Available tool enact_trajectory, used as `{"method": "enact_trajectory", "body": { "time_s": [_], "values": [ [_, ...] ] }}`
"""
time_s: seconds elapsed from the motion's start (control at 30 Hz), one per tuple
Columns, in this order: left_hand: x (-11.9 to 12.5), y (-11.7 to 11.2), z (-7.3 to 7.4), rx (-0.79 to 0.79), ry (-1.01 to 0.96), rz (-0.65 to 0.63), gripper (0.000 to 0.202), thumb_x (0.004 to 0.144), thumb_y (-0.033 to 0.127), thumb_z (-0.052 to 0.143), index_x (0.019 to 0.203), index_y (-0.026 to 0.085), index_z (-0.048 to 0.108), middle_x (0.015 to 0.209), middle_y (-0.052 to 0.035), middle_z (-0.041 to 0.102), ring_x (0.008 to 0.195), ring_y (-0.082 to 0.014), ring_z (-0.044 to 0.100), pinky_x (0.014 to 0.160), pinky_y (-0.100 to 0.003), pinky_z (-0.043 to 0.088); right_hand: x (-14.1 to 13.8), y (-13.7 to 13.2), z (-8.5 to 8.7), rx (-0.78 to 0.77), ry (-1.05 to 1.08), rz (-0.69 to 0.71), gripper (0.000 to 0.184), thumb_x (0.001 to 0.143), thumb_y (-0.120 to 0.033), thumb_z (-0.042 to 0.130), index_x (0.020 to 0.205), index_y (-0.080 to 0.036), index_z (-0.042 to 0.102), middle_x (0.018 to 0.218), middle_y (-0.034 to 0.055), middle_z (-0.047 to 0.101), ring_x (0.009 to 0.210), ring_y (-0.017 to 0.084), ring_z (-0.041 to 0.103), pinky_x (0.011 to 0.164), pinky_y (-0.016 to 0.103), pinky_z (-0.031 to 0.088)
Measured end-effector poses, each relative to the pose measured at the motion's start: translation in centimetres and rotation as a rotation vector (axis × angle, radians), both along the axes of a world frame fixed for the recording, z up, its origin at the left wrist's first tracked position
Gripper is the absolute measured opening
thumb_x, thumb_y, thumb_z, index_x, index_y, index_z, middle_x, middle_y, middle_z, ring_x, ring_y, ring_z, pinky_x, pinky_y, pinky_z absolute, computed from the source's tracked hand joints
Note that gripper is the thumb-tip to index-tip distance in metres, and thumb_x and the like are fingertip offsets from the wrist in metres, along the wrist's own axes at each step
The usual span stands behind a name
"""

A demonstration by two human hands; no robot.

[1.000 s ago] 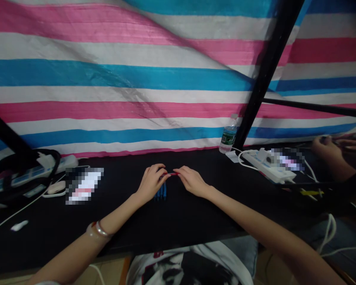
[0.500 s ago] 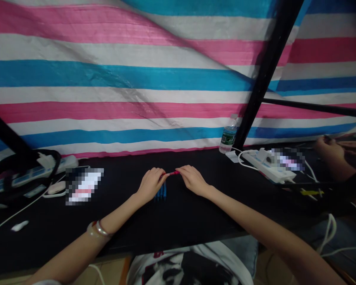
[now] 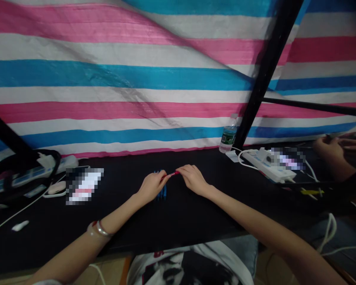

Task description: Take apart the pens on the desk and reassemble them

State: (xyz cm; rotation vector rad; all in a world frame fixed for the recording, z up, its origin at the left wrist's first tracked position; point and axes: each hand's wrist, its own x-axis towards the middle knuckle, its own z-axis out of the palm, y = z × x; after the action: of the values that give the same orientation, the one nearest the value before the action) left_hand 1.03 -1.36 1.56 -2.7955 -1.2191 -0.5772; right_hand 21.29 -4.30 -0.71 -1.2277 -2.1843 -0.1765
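Lap: a white and black printed shirt [image 3: 190,267] lay closest to the camera, just below the edge of a black table [image 3: 195,221]

Left hand: the left hand [image 3: 152,187], with a silver bangle [image 3: 100,228] on its wrist, pinched one end of a slim red rod [image 3: 171,174] between its fingertips

Right hand: the right hand [image 3: 192,180] pinched the other end, so the two hands were close together with the rod clamped between them

Red rod: it was held at about the middle of the table's front-to-back depth, its long axis running nearly side to side and rising slightly toward the right; neither hand was clearly nearer to it

Blue sticks: a tight group of blue sticks [image 3: 160,190] lay lengthwise, pointing away from the person, partly under the left hand's fingers and crossed by the rod

Table: a pixelated patch [image 3: 84,186] and a black cable loop [image 3: 17,166] sat left; a white power strip [image 3: 268,167] and a water bottle [image 3: 229,134] sat right

Nearby person: another person's two hands [image 3: 329,148] worked at the far right, apart from the first pair

Backdrop: a pink, white and blue striped tarpaulin [image 3: 136,79] hung behind a black metal pole [image 3: 267,71]
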Motion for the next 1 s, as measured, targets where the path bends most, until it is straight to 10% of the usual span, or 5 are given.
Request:
{"method": "enact_trajectory", "body": {
  "time_s": [1.0],
  "values": [
    [-0.26,-0.25,0.22,0.057,0.205,0.043,0.039,0.092,0.043,0.023,0.089,0.018,0.052,0.053,-0.0007,0.055,0.052,-0.0174,0.057,0.047,-0.022,0.029,0.13,0.23,-0.47,0.078,-0.132,0.014,0.026,0.087,-0.010,0.041,0.107,-0.015,0.057,0.101,0.0076,0.064,0.087,0.018,0.054,0.071,0.032,0.030]
  ]
}}
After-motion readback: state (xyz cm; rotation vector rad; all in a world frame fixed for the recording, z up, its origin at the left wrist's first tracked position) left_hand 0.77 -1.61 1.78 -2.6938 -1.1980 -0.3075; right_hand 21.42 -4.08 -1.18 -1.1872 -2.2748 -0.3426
